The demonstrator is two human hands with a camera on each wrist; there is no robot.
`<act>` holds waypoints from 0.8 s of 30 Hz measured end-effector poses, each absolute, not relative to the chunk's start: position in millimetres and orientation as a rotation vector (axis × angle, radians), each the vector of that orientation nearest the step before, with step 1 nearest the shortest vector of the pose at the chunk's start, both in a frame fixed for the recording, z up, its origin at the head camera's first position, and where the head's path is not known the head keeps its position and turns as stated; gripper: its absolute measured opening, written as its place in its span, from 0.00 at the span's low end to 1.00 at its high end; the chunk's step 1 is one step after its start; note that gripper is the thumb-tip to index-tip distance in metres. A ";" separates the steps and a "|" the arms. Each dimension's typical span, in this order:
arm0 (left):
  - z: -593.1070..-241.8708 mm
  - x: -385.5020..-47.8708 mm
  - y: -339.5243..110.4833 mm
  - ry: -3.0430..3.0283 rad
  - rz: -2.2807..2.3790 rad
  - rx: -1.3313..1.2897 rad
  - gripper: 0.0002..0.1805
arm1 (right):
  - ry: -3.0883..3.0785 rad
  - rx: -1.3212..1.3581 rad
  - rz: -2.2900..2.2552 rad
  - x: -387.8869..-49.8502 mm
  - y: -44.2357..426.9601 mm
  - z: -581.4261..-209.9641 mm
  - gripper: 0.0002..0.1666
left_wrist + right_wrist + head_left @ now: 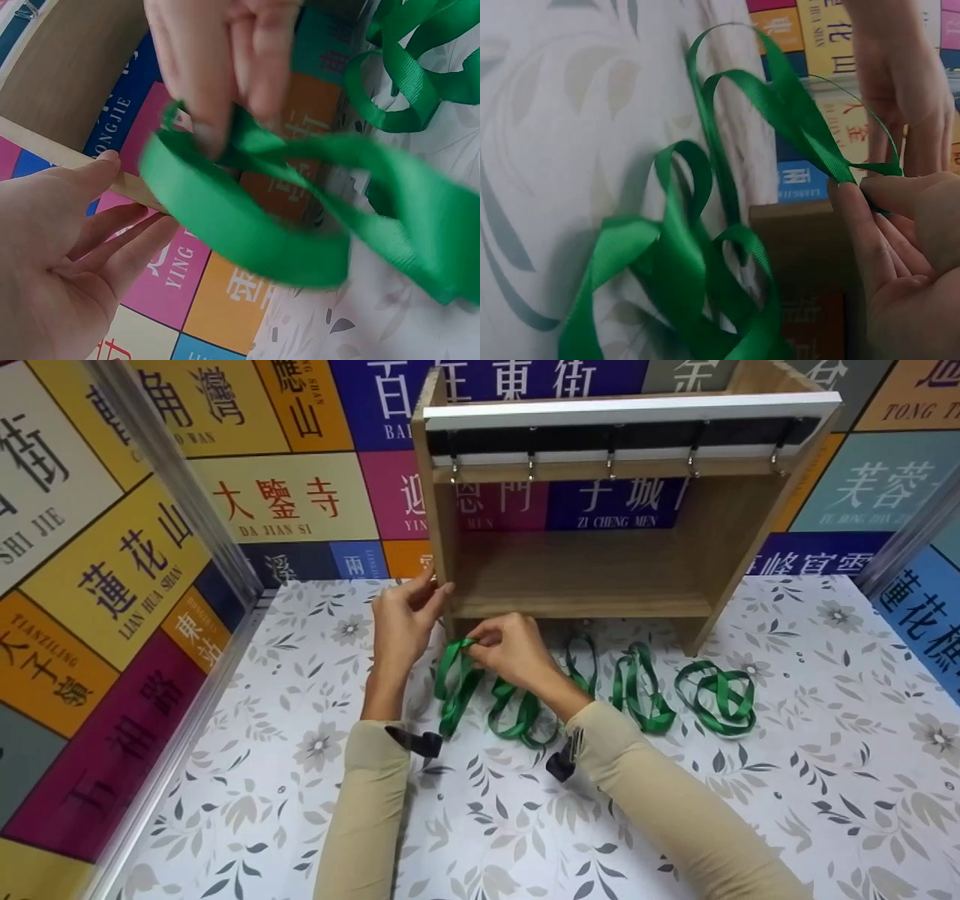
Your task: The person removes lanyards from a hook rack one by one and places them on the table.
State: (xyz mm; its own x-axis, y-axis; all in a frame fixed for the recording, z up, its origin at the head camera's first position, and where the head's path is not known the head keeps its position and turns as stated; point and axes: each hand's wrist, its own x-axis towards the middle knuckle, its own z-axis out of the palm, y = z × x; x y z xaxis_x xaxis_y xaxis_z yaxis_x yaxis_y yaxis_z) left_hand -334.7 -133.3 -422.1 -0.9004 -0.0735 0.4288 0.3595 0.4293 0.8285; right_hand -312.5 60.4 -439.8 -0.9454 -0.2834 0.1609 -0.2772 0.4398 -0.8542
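My right hand (519,651) pinches the top of a green ribbon loop (455,699) between thumb and fingertips, near the left foot of a wooden rack (574,574). In the right wrist view the lifted ribbon (799,124) hangs from the fingertips in a long loop. My left hand (401,622) grips the edge of the rack's left side board, thumb on one face and fingers on the other, as the left wrist view shows. Along the rack's upper front runs a white and black strip (570,435) with several metal hooks (611,465).
More green ribbon loops lie in a row before the rack, including a twisted one (641,694) and a coiled one (720,697) at the right. The table (262,795) has a leaf-patterned cover. Coloured sign-printed walls (285,499) enclose the back and sides.
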 end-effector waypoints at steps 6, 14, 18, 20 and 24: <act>-422.8 -335.5 -130.3 -2.275 -1.484 -0.246 0.26 | 2.877 -0.487 -1.279 -324.0 65.1 -450.2 0.08; -422.5 -335.5 -130.2 -2.267 -1.475 -0.254 0.26 | 2.960 -0.509 -1.037 -323.7 62.3 -456.3 0.10; -422.4 -334.4 -131.2 -2.273 -1.469 -0.247 0.26 | 2.901 -0.490 -1.118 -324.3 58.1 -457.8 0.09; -422.7 -334.2 -131.8 -2.274 -1.469 -0.244 0.26 | 2.876 -0.467 -1.166 -325.0 56.0 -458.1 0.08; -423.7 -334.2 -132.2 -2.257 -1.460 -0.249 0.26 | 2.822 -0.395 -1.240 -325.4 52.1 -459.2 0.07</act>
